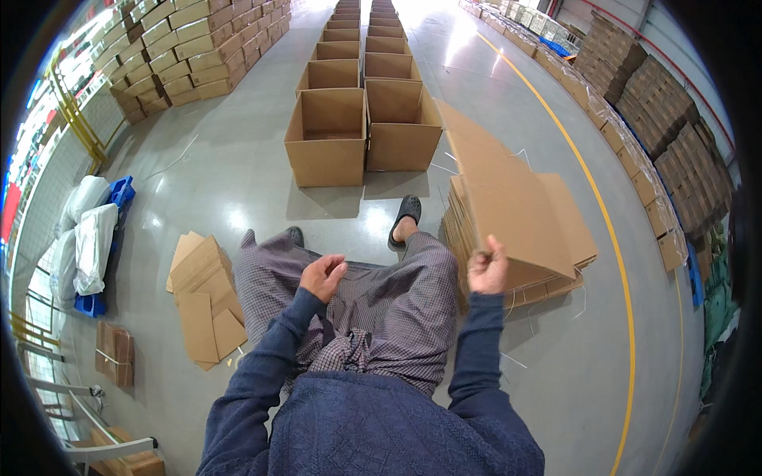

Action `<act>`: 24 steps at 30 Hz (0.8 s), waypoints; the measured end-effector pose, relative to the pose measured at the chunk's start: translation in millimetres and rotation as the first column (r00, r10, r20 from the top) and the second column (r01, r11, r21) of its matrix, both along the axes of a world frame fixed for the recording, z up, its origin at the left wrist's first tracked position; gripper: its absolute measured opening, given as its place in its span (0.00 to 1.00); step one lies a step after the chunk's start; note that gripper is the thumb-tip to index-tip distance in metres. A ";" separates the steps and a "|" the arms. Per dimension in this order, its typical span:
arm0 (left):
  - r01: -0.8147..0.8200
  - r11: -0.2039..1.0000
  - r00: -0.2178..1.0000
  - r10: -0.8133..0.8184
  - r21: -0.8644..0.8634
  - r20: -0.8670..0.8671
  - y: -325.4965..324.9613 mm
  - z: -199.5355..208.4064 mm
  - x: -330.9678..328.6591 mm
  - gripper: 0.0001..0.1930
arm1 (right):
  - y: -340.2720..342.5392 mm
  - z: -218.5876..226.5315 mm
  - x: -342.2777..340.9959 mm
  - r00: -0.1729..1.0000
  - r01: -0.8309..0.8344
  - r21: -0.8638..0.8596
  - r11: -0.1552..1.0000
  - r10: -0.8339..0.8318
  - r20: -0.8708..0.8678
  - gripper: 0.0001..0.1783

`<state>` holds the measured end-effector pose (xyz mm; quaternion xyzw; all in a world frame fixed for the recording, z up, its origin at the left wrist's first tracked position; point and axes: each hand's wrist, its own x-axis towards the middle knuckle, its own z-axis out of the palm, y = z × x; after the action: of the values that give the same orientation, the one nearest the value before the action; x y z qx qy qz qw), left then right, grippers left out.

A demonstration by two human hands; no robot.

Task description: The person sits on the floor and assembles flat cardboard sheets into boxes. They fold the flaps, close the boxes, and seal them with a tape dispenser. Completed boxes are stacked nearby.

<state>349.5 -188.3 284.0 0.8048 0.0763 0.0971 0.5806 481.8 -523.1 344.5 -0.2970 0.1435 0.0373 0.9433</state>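
Note:
My right hand is closed on the near left edge of a flattened cardboard box. That flat box lies tilted over a stack of more flattened boxes on the floor to my right, and its far end reaches past the stack toward the open boxes. Above my lap, my left hand holds nothing, its fingers loosely bent and apart from the thumb. Ahead of my feet, two rows of open-topped cardboard boxes run away into the distance, standing side by side.
Loose flat cardboard pieces lie left of my legs. Beyond them are a blue pallet with plastic-wrapped bundles and a strapped brown bundle. Stacked cartons rise far left. A yellow floor line runs along the right.

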 end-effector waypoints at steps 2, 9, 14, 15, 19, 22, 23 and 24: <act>0.064 0.980 0.997 -0.070 -0.190 -0.026 -10.3 20.7 16.4 0.23 | 35.9 -0.5 -38.2 0.999 -0.002 -0.076 0.997 0.006 0.046 0.09; 0.029 0.614 0.990 -0.127 -0.789 -0.063 -33.0 78.8 53.6 0.32 | 98.7 3.1 -138.5 0.954 -0.231 -0.419 0.878 0.288 0.077 0.12; 0.096 0.548 0.995 -0.027 -0.831 0.098 -8.9 74.4 52.3 0.15 | 115.7 1.4 -146.7 0.811 -0.252 -0.568 0.783 0.491 0.317 0.21; 0.088 0.524 0.995 -0.007 -0.847 0.099 0.7 73.5 48.5 0.15 | 114.8 0.8 -141.4 0.766 -0.336 -0.614 0.714 0.586 0.263 0.25; 0.088 0.513 0.990 0.052 -0.854 0.134 45.9 76.9 37.2 0.19 | 132.1 -14.5 -106.5 0.552 -0.314 -0.745 0.589 0.752 0.361 0.27; 0.131 0.589 0.971 0.086 -0.797 0.223 81.6 83.3 31.6 0.24 | 142.2 -31.2 -78.2 0.743 -0.578 -0.434 0.691 0.666 0.072 0.30; 0.128 0.620 0.963 0.107 -0.774 0.246 91.1 83.7 28.4 0.25 | 142.9 -36.8 -64.3 0.786 -0.546 -0.364 0.755 0.611 0.088 0.28; 0.139 0.644 0.950 0.129 -0.753 0.285 100.2 83.4 25.1 0.25 | 145.3 -42.7 -49.3 0.785 -0.563 -0.239 0.791 0.603 0.143 0.29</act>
<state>374.6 -88.1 367.3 0.4582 0.0150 0.1803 0.8703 432.6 -377.8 301.8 -0.4147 -0.0542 0.2826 0.8633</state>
